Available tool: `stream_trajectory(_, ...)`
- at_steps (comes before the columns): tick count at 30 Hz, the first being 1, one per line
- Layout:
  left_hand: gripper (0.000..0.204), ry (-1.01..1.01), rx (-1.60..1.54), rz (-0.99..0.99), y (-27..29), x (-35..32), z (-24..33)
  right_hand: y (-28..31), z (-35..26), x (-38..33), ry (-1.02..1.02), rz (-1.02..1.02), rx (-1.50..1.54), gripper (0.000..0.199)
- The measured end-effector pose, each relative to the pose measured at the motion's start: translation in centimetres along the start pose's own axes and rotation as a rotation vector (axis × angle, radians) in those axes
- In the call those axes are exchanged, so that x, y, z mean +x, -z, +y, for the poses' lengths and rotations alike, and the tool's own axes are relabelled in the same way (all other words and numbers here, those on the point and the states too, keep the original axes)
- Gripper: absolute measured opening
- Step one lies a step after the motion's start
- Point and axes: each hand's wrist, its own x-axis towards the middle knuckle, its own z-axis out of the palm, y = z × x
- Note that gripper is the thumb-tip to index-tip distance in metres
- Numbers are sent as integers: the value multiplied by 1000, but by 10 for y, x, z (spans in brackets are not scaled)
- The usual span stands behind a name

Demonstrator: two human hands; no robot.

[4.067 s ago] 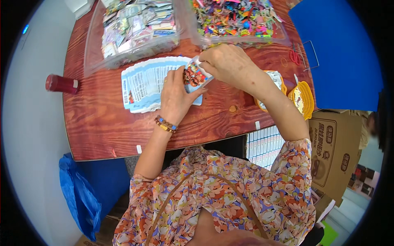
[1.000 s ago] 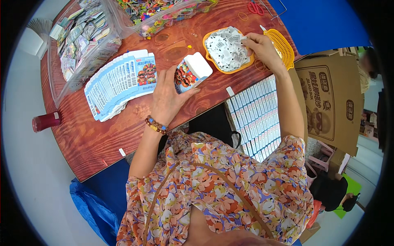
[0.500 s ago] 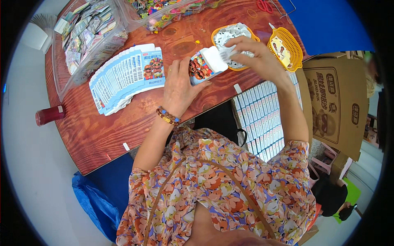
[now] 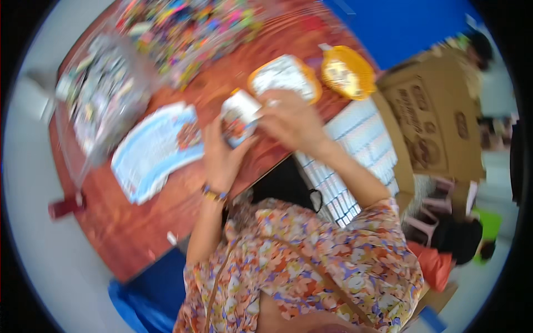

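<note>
Left hand [image 4: 222,158] fingers grasp the small white colour-printed packet [image 4: 239,117] from below — right hand [image 4: 288,119] fingers pinch its top edge, above the reddish wooden tabletop [image 4: 166,216].

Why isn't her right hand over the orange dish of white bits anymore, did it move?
Yes. The right hand has come off the orange dish toward her, and now meets the small packet in her left hand.

We see a small packing workshop: a wooden desk [image 4: 161,222] with clear bins of sachets [image 4: 100,105], a printed carton [image 4: 438,127] at right.
</note>
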Motion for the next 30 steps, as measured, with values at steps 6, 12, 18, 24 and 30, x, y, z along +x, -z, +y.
stream_trajectory(6, 64, 41, -113, 17, -52, 15, 20, -7, -10, -27, -230, 133, -106, 40)
stream_trajectory(12, 57, -35, -159, -19, -43, 7, 52, 18, -20, -26, -373, 120, 117, 25)
stream_trajectory(18, 43, 28, -632, -144, 19, -35, 52, 30, -53, -43, -319, -38, 487, 24)
stream_trajectory(24, 45, -20, -797, -97, 56, -84, 46, 25, -101, -50, -363, -125, 718, 20)
stream_trajectory(30, 40, 17, -696, -153, 91, -116, 30, 14, -153, -66, -453, -49, 790, 19)
